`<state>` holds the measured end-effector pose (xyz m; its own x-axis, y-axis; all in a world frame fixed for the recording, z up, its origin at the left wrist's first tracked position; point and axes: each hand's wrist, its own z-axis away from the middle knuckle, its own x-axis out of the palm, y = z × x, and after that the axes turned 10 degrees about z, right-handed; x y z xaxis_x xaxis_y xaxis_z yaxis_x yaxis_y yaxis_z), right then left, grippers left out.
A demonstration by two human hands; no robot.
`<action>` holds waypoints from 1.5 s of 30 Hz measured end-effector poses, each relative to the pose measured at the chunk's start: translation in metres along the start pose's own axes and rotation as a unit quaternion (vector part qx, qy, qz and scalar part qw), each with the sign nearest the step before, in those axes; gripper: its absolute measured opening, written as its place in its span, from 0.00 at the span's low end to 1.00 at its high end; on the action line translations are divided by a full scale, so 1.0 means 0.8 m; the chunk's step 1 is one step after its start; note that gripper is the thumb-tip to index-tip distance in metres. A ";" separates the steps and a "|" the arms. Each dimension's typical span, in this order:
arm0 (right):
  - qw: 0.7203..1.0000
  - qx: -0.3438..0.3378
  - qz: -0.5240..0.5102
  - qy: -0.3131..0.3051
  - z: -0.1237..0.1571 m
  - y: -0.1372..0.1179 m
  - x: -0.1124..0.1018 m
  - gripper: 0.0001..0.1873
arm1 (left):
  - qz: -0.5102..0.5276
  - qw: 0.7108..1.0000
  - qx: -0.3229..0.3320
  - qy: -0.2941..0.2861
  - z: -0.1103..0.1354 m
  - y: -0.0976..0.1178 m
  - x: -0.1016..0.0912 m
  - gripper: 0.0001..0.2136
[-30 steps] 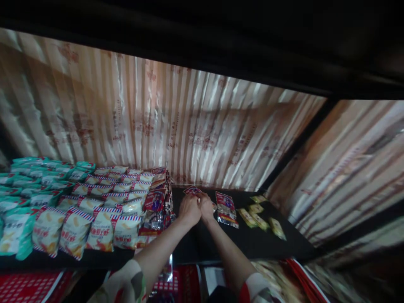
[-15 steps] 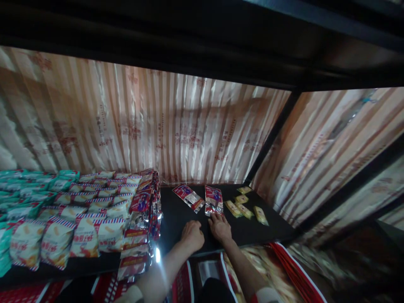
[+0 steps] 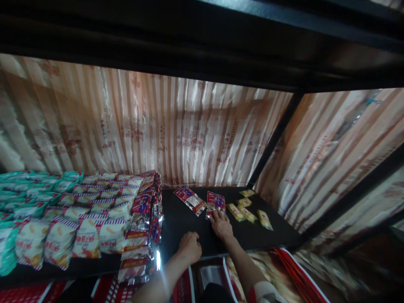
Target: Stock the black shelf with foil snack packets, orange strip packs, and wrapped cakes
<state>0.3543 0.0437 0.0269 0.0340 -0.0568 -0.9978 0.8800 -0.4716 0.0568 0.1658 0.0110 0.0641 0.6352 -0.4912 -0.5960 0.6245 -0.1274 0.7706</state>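
Left hand point(image 3: 190, 247) curled, whether holding anything I cannot tell; beyond it a packet point(image 3: 190, 201) lies aslant on the shelf point(image 3: 175, 225), far-left to near-right. Second packet point(image 3: 216, 200) points straight back, lettering unreadable; right hand point(image 3: 222, 227), fingers slightly spread, touches its near end.

Foil packet point(image 3: 216, 200) at the right hand's point(image 3: 221, 226) fingertips: red and purple, silvery below. Slanted packet point(image 3: 187, 198) beyond the left hand point(image 3: 190, 247): similarly coloured. Small packets point(image 3: 235, 212) right of the right hand: yellow. Pillow bags point(image 3: 86, 240) left of the left hand: whitish, red lettering, blue-red-white striped edging; teal bags point(image 3: 30, 192) farther left. Shelf point(image 3: 172, 227) around both hands: black. Curtain point(image 3: 189, 126) beyond: beige-and-brown vertical stripes, reddish motifs.
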 end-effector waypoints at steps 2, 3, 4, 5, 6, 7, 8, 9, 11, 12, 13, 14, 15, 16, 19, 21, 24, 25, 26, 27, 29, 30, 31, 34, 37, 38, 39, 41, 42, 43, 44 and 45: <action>1.000 -0.002 -0.010 0.002 0.005 -0.003 -0.001 0.25 | 0.001 1.000 -0.004 -0.001 -0.003 -0.004 0.002 0.17; 1.000 -0.004 -0.013 0.006 0.010 -0.004 -0.001 0.24 | 0.002 1.000 -0.007 -0.003 -0.004 -0.005 0.004 0.17; 1.000 -0.007 -0.016 0.009 0.016 -0.004 -0.002 0.23 | 0.003 1.000 -0.010 -0.005 -0.005 -0.005 0.007 0.17; 1.000 -0.010 -0.018 0.015 0.024 -0.005 -0.002 0.22 | 0.004 1.000 -0.014 -0.007 -0.005 -0.005 0.011 0.17; 0.999 -0.017 -0.019 0.022 0.033 -0.004 -0.001 0.22 | 0.006 1.000 -0.018 -0.010 -0.005 -0.005 0.015 0.17; 0.999 -0.025 -0.018 0.030 0.042 -0.004 0.001 0.21 | 0.008 1.000 -0.021 -0.011 -0.005 -0.004 0.019 0.17; 0.998 -0.035 -0.018 0.039 0.052 -0.003 0.003 0.20 | 0.010 1.000 -0.023 -0.012 -0.004 -0.003 0.022 0.17; 0.998 -0.045 -0.016 0.047 0.062 -0.002 0.006 0.20 | 0.011 1.000 -0.024 -0.010 -0.003 -0.002 0.026 0.17; 0.996 -0.065 -0.017 0.060 0.083 0.001 0.013 0.19 | 0.013 1.000 -0.025 -0.002 0.001 0.000 0.031 0.17; 0.995 -0.073 -0.020 0.065 0.094 0.001 0.016 0.19 | 0.012 1.000 -0.025 0.003 0.003 0.000 0.032 0.17; 0.994 -0.082 -0.023 0.071 0.105 0.002 0.018 0.19 | 0.011 1.000 -0.025 0.008 0.005 0.000 0.033 0.17; 0.992 -0.092 -0.028 0.078 0.116 0.002 0.020 0.19 | 0.010 1.000 -0.027 0.012 0.007 0.000 0.033 0.16; 0.990 -0.105 -0.034 0.085 0.126 0.002 0.022 0.19 | 0.008 0.999 -0.030 0.016 0.009 0.000 0.032 0.15; 0.988 -0.117 -0.041 0.092 0.137 0.001 0.024 0.19 | 0.005 0.999 -0.035 0.020 0.012 -0.001 0.032 0.14; 0.982 -0.139 -0.072 0.108 0.164 -0.003 0.028 0.19 | -0.003 0.998 -0.052 0.035 0.020 -0.005 0.032 0.13; 0.979 -0.134 -0.100 0.118 0.179 -0.006 0.034 0.18 | -0.004 0.997 -0.062 0.043 0.027 -0.009 0.032 0.12; 0.971 -0.119 -0.162 0.132 0.193 -0.009 0.051 0.17 | 0.004 0.995 -0.080 0.052 0.036 -0.017 0.033 0.12; 0.967 -0.111 -0.188 0.134 0.196 -0.010 0.059 0.17 | 0.009 0.995 -0.087 0.057 0.039 -0.020 0.034 0.12; 0.962 -0.100 -0.215 0.133 0.198 -0.011 0.066 0.18 | 0.015 0.993 -0.094 0.063 0.041 -0.023 0.035 0.12; 0.957 -0.088 -0.242 0.130 0.199 -0.013 0.073 0.18 | 0.023 0.992 -0.101 0.069 0.042 -0.025 0.036 0.13; 0.947 -0.070 -0.289 0.123 0.196 -0.016 0.083 0.19 | 0.042 0.990 -0.108 0.079 0.042 -0.028 0.040 0.15; 0.942 -0.065 -0.305 0.122 0.193 -0.019 0.084 0.20 | 0.052 0.990 -0.107 0.080 0.041 -0.029 0.042 0.15; 0.939 -0.066 -0.316 0.123 0.189 -0.022 0.084 0.20 | 0.063 0.990 -0.103 0.079 0.039 -0.029 0.045 0.14; 0.942 -0.053 -0.312 0.110 0.175 -0.029 0.073 0.23 | 0.095 0.988 -0.091 0.075 0.031 -0.028 0.053 0.12; 0.954 -0.038 -0.286 0.085 0.165 -0.029 0.062 0.22 | 0.115 0.985 -0.103 0.081 0.024 -0.027 0.059 0.10; 0.956 -0.036 -0.282 0.078 0.163 -0.028 0.061 0.22 | 0.118 0.984 -0.108 0.083 0.022 -0.027 0.061 0.10; 0.956 -0.034 -0.282 0.075 0.163 -0.027 0.060 0.21 | 0.120 0.983 -0.114 0.085 0.020 -0.027 0.062 0.10; 0.952 -0.032 -0.294 0.079 0.164 -0.025 0.062 0.20 | 0.119 0.981 -0.123 0.088 0.017 -0.027 0.064 0.08; 0.948 -0.030 -0.306 0.082 0.165 -0.024 0.063 0.20 | 0.117 0.981 -0.126 0.089 0.017 -0.027 0.064 0.08; 0.943 -0.026 -0.322 0.083 0.166 -0.023 0.065 0.20 | 0.115 0.981 -0.127 0.091 0.017 -0.027 0.065 0.08; 0.936 -0.020 -0.342 0.082 0.168 -0.022 0.068 0.21 | 0.113 0.981 -0.127 0.093 0.019 -0.027 0.065 0.09; 0.927 -0.012 -0.367 0.081 0.169 -0.021 0.070 0.22 | 0.111 0.981 -0.124 0.096 0.021 -0.026 0.064 0.09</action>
<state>0.2774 -0.0705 -0.0252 -0.5083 0.4056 -0.7596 0.7051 -0.3104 -0.6376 0.1778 -0.0256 0.0213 0.8269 -0.3083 -0.4704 0.5380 0.1900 0.8212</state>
